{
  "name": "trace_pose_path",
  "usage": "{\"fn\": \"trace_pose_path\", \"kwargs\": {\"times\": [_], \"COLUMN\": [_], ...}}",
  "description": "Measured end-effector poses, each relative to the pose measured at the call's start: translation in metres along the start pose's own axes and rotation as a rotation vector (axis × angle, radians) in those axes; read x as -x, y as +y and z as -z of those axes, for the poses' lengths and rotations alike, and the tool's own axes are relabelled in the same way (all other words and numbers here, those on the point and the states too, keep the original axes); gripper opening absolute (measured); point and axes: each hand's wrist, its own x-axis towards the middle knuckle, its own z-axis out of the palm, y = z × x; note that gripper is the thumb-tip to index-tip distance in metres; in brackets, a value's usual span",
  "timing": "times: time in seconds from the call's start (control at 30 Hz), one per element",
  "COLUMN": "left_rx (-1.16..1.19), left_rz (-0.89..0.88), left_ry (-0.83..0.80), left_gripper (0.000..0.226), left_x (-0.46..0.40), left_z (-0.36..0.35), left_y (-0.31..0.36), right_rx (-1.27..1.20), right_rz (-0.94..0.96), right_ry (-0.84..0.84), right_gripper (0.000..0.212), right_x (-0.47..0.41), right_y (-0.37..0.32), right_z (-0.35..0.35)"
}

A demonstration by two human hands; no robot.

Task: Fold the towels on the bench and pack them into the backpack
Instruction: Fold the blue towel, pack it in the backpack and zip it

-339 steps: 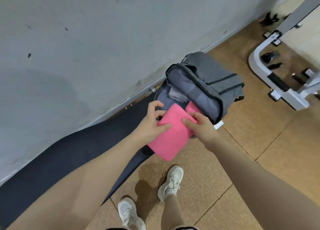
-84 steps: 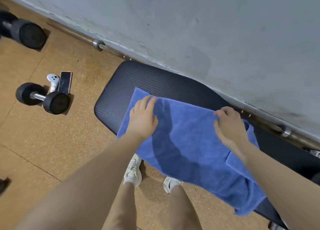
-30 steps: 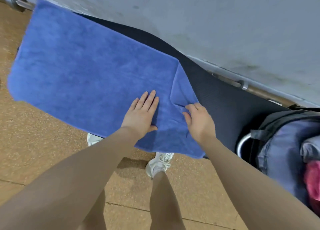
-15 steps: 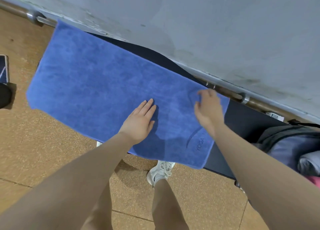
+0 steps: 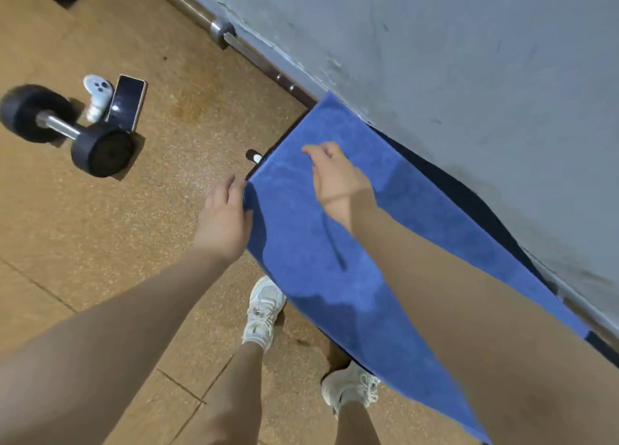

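Note:
A blue towel (image 5: 351,260) lies spread lengthwise over the dark bench (image 5: 469,193), which runs along the grey wall. The towel's near side hangs over the bench's front edge. My left hand (image 5: 224,217) grips the towel's left edge near the front corner, with its fingers curled round the cloth. My right hand (image 5: 335,176) rests on top of the towel near its left end, fingers stretched out to the left. The backpack is out of view.
On the cork floor at left lie a black dumbbell (image 5: 67,130), a phone (image 5: 127,106) and a white controller (image 5: 97,93). A steel bar (image 5: 221,29) runs along the wall's foot. My shoes (image 5: 264,310) stand close to the bench.
The view has swung left, so the backpack has dropped out of sight. Both hands have slid to the towel's left end, and the left hand now holds its edge.

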Motion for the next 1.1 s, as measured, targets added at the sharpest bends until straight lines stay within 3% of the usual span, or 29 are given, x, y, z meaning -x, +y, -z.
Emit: {"fn": "trace_pose_path", "kwargs": {"times": [0.17, 0.37, 0.47, 0.57, 0.67, 0.8, 0.93, 1.1], "left_rx": [0.276, 0.329, 0.286, 0.338, 0.47, 0.334, 0.243, 0.201], "left_rz": [0.133, 0.274, 0.194, 0.057, -0.005, -0.137, -0.264, -0.37], "left_ry": [-0.151, -0.222, -0.138, -0.07, -0.14, -0.287, -0.38, -0.457], "left_gripper": [0.048, 0.044, 0.039, 0.037, 0.028, 0.024, 0.014, 0.015], "left_x": [-0.021, -0.03, -0.026, -0.018, -0.01, 0.014, 0.045, 0.089], "left_z": [0.004, 0.006, 0.005, 0.011, 0.021, 0.023, 0.017, -0.025], "left_y": [-0.032, -0.048, -0.047, -0.041, -0.029, -0.003, 0.05, 0.119], "right_rx": [0.246, 0.647, 0.773, 0.772, 0.749, 0.621, 0.514, 0.336], "right_rz": [-0.018, -0.012, 0.017, -0.05, -0.083, -0.15, -0.213, -0.362], "right_ry": [0.01, -0.06, -0.039, -0.025, 0.004, 0.038, -0.088, -0.033], "right_gripper": [0.057, 0.054, 0.061, 0.053, 0.036, 0.031, 0.023, 0.021], "right_x": [-0.055, -0.079, -0.072, -0.063, -0.048, -0.013, 0.044, 0.123], "right_y": [-0.021, -0.029, -0.028, -0.02, -0.014, 0.002, 0.04, 0.114], "right_z": [-0.002, 0.007, 0.009, 0.021, 0.041, 0.071, 0.095, 0.1]}}
